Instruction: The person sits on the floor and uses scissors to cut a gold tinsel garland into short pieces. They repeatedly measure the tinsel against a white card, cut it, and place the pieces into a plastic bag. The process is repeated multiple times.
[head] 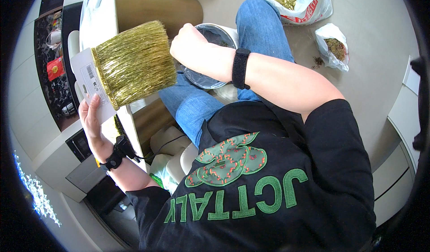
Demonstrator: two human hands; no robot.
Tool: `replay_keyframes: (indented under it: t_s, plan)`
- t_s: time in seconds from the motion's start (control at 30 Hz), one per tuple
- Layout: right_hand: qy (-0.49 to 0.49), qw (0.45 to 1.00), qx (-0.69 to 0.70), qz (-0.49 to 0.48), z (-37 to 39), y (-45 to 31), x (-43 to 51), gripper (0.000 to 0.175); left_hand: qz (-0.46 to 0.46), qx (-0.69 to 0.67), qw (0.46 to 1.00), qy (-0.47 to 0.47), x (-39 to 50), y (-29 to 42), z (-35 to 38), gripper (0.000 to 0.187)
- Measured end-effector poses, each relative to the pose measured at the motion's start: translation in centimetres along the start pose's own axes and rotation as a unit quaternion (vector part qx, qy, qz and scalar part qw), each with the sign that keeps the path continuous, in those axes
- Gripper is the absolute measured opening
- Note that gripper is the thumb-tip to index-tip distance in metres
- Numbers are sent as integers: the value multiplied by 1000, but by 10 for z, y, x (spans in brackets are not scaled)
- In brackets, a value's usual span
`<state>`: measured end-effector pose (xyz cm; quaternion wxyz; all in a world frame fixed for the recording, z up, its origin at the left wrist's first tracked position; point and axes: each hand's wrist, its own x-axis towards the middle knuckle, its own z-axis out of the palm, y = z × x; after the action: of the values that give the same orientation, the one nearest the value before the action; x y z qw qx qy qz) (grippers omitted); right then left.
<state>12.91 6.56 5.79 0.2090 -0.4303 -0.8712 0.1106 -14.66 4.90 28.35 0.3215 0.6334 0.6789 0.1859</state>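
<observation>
My left hand (90, 114) grips a white header card (85, 74) printed with a barcode. From the card hangs a wide fringe of gold metallic tinsel (134, 64), its strands pointing to the right. My right hand (189, 45) is curled beside the free ends of the strands. Its fingertips are turned away, so whether it pinches any strands is hidden. Under that hand, between my knees, stands a round bin (205, 79) lined with a thin plastic bag. Some small dark bits show inside the bin.
A white plastic bag (322, 8) full of gold tinsel stands on the floor (362, 27). Closer to me sits a smaller white bag (326, 33) holding brownish scraps, with a loose clump (316, 62) beside it. The white table (116, 13) edge runs along my left.
</observation>
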Motion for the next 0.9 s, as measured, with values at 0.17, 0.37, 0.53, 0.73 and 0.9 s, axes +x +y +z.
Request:
replay_keyframes:
  t_s: [0.17,0.37,0.53,0.73,0.9]
  plan:
    - [-77,996,-30,42,3,13,-3,10,-21,-38,999,16,-1,3,3,25]
    - [-111,984,-101,100,-10,35,-16,12,-29,-44,999,8,-5,11,1,26]
    - [-95,974,-140,153,-43,41,-24,21,-19,3,1000,-14,-3,10,-4,28]
    - [-41,976,-151,152,-72,25,-20,19,-15,13,999,-29,-2,6,7,29]
    - [-73,984,-113,114,-77,16,-11,11,-21,44,998,-44,-2,10,14,30]
